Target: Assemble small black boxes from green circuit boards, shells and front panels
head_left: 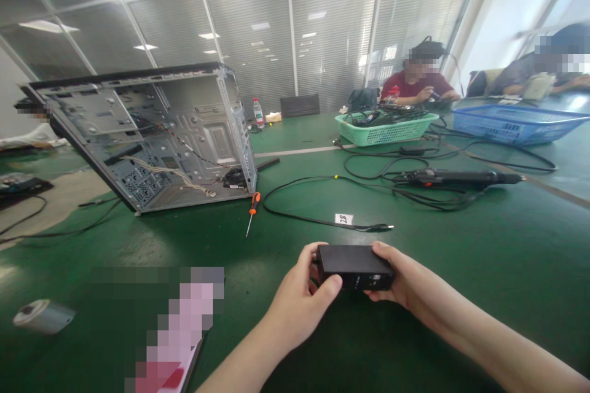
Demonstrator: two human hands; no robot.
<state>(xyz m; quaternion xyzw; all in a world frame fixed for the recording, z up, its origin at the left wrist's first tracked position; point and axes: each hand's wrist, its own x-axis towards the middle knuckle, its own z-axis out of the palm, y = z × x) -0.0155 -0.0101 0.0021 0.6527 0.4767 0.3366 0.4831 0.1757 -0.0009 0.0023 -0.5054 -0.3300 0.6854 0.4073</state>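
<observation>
Between my two hands is a black rectangular box (353,258) with small white markings and a port-like spot on its near side; I cannot tell its exact kind. My left hand (308,288) grips its left end, thumb on the near face. My right hand (396,270) holds the right end, thumb on top and fingers beneath. Beyond the box lies a black cable (318,221) ending in a metal-tipped plug, beside a white label (343,219) with handwritten digits. An orange-handled screwdriver (253,206) rests on the green table (295,258).
An open computer case (221,135) stands at the left. Behind are a green basket (387,132) of cables, a blue basket (516,126) and a black electric screwdriver (456,178). A metal cylinder (46,317) lies at the lower left. Two people sit at the far right.
</observation>
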